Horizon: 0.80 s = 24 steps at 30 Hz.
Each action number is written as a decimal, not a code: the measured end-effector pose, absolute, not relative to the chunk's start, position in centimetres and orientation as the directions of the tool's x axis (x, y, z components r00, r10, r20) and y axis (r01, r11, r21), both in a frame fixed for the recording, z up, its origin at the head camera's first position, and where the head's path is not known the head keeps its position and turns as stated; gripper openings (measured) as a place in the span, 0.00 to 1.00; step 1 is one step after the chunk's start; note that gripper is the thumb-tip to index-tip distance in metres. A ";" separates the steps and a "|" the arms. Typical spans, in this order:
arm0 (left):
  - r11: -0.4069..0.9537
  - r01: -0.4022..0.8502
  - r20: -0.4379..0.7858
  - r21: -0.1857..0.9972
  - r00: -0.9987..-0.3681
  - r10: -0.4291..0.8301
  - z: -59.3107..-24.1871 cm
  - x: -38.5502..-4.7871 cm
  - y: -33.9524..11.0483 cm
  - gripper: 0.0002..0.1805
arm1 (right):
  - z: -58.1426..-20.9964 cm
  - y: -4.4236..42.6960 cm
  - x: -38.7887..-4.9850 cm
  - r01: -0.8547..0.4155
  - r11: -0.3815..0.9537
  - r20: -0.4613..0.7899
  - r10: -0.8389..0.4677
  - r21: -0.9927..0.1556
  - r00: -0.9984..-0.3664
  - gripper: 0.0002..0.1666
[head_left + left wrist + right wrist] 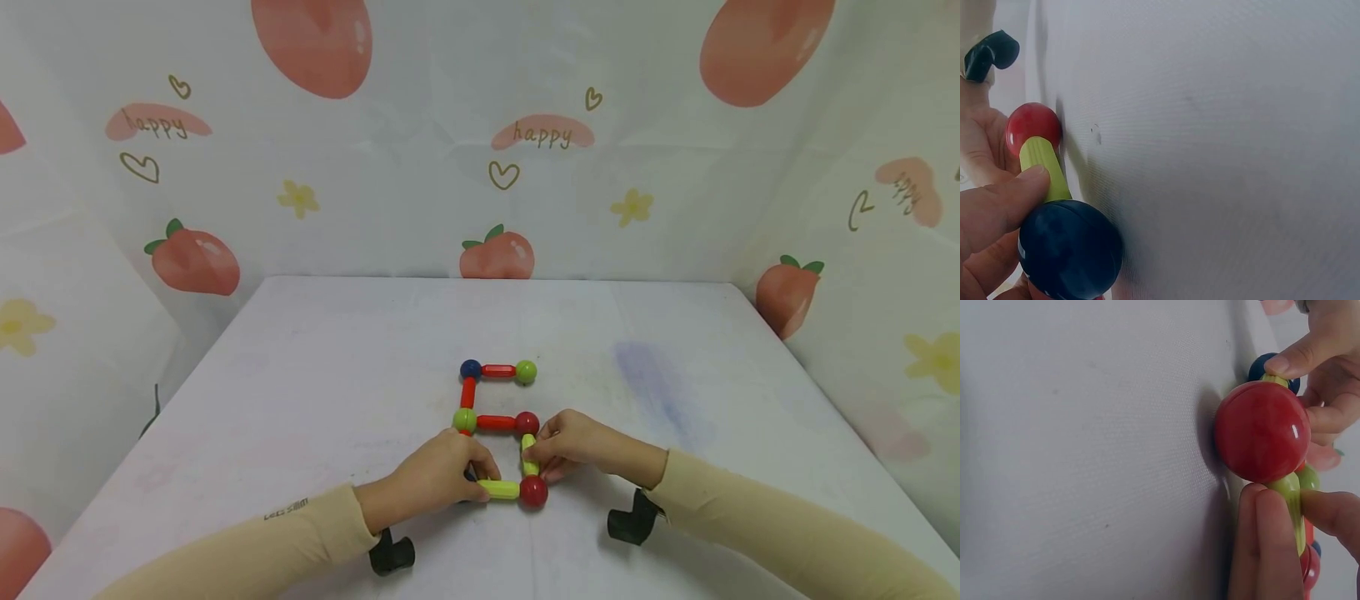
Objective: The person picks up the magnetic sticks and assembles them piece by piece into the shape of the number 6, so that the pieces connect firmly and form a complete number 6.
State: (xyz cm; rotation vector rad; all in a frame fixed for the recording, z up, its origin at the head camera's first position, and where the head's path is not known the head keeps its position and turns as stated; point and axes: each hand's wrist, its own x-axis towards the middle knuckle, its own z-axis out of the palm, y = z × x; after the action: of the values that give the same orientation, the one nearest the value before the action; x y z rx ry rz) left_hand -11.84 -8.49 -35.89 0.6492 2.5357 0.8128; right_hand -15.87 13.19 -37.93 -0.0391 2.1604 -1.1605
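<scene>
Balls and rods of a construction toy lie joined on the table in a figure-like outline. My left hand [438, 475] pinches the lower yellow-green rod [501, 489] near a dark blue ball [1071, 250], which is mostly hidden in the head view. That rod meets a red ball [533, 492] at the lower right. With thumb and fingers, my right hand [576, 444] pinches the upright yellow-green rod [529, 455], between this ball and another red ball [527, 424]. A red rod [496, 422] links the upper red ball to a green ball [465, 420].
Farther back, a red rod [468, 393] runs from the green ball to a blue ball [471, 370]. Another red rod [498, 371] leads to a second green ball [527, 372]. The white table [337, 333] meets a fruit-patterned cloth [420, 192] behind and at the sides.
</scene>
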 end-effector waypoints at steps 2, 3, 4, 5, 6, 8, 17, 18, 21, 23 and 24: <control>0.723 0.305 -0.226 0.620 -0.813 0.537 -35.9 -11.8 -8.5 0.10 | -37.9 13.2 -15.9 0.282 0.595 -0.549 -0.330 -0.752 -0.768 0.11; 0.723 0.304 -0.226 0.620 -0.813 0.536 -35.9 -11.8 -8.5 0.10 | -37.9 13.2 -15.9 0.285 0.592 -0.551 -0.331 -0.754 -0.766 0.11; 0.723 0.304 -0.226 0.620 -0.813 0.536 -35.8 -11.8 -8.5 0.10 | -37.9 13.3 -15.9 0.288 0.589 -0.552 -0.334 -0.755 -0.764 0.11; 0.723 0.303 -0.227 0.620 -0.814 0.535 -35.8 -11.8 -8.5 0.10 | -37.8 13.3 -15.9 0.289 0.587 -0.552 -0.336 -0.756 -0.763 0.11; 0.724 0.303 -0.227 0.620 -0.814 0.535 -35.8 -11.8 -8.5 0.10 | -37.8 13.3 -15.9 0.289 0.585 -0.552 -0.339 -0.758 -0.762 0.11; 0.725 0.305 -0.226 0.618 -0.814 0.535 -35.8 -11.8 -8.5 0.10 | -37.8 13.3 -15.9 0.285 0.583 -0.550 -0.346 -0.761 -0.760 0.11; 0.730 0.298 -0.231 0.615 -0.817 0.529 -36.0 -11.8 -8.4 0.10 | -37.8 13.4 -15.9 0.282 0.583 -0.547 -0.347 -0.762 -0.761 0.12; 0.731 0.296 -0.233 0.615 -0.818 0.527 -36.1 -11.9 -8.4 0.10 | -37.8 13.4 -15.9 0.280 0.583 -0.546 -0.351 -0.763 -0.761 0.12; 0.733 0.288 -0.237 0.616 -0.820 0.521 -36.2 -11.9 -8.4 0.10 | -37.8 13.5 -15.8 0.271 0.576 -0.540 -0.367 -0.772 -0.758 0.12; 0.733 0.288 -0.237 0.616 -0.820 0.521 -36.2 -12.0 -8.4 0.10 | -37.8 13.5 -15.8 0.266 0.576 -0.537 -0.372 -0.773 -0.757 0.12; 0.733 0.284 -0.241 0.618 -0.819 0.520 -36.2 -11.9 -8.4 0.10 | -37.8 13.5 -15.8 0.266 0.579 -0.539 -0.368 -0.770 -0.758 0.12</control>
State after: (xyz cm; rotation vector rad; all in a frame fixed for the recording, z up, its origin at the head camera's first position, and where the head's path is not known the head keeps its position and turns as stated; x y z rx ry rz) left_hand -11.95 -8.45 -36.20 0.6175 2.5347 0.8112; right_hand -15.77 13.51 -37.82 -0.0808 2.1233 -1.1872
